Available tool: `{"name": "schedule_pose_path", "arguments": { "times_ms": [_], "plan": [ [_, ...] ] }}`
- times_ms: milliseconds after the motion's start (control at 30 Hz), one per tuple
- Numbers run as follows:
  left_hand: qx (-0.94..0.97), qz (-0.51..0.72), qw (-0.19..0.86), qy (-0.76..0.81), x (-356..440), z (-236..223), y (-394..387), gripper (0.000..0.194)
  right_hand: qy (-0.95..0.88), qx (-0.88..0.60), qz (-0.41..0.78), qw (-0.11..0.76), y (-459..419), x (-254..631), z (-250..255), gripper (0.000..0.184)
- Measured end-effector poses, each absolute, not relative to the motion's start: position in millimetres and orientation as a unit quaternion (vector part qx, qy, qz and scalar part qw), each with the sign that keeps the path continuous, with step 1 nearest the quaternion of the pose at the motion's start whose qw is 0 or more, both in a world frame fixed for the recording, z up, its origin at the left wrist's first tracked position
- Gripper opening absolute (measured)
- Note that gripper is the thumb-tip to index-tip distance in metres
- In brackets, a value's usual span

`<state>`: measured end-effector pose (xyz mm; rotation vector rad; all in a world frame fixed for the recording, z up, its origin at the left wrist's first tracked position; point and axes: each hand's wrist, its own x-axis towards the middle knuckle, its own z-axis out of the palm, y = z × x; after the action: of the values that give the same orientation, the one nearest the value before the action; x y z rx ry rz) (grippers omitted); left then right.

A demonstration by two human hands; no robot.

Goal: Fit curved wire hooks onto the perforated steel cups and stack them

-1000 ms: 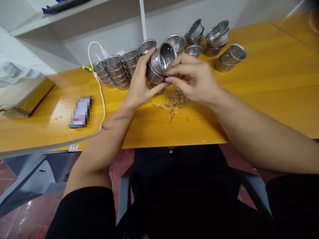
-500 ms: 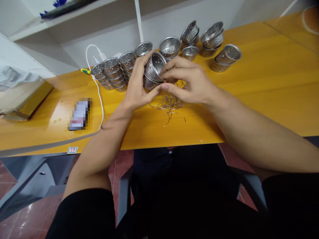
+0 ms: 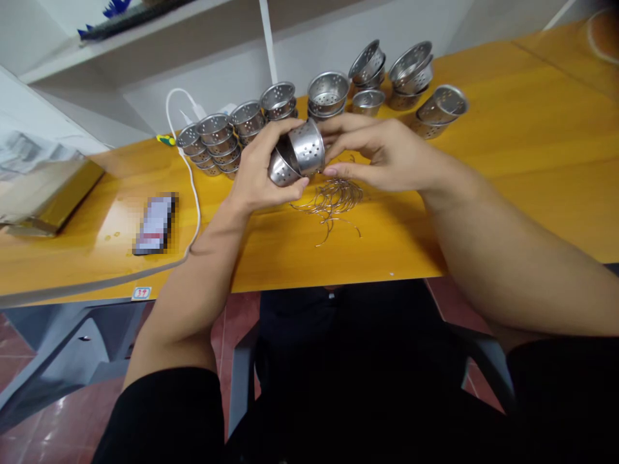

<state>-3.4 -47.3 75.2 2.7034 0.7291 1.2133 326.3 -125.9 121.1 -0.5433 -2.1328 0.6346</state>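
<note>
My left hand is wrapped round a small perforated metal cup, its thumb underneath and its fingers over the top. Against that cup leans a second perforated metal cup, tipped on its side with its holed base facing right. My right hand has its fingers and thumb at the base end of this second cup, gripping it from the right; some fingertips are hidden behind it. Below the hands, a loose pile of thin curved metal wires lies on the yellow table.
Stacks of perforated cups line the back of the table, with tilted stacks and a leaning pair to the right. At left lie a phone, a white cable and a cardboard box.
The right-hand cup has turned, so its opening no longer faces up and its holed base points right. Both hands have shifted slightly, the right one a little to the right.
</note>
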Motion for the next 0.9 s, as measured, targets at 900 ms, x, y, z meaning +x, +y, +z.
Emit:
{"name": "schedule_pose_path", "arguments": {
  "times_ms": [900],
  "plan": [
    [0.891, 0.402, 0.051, 0.203, 2.2, 81.1, -54.8, 0.108, -0.846, -0.288, 0.196, 0.403, -130.6, 321.3, 118.7, 0.019]
  ]
}}
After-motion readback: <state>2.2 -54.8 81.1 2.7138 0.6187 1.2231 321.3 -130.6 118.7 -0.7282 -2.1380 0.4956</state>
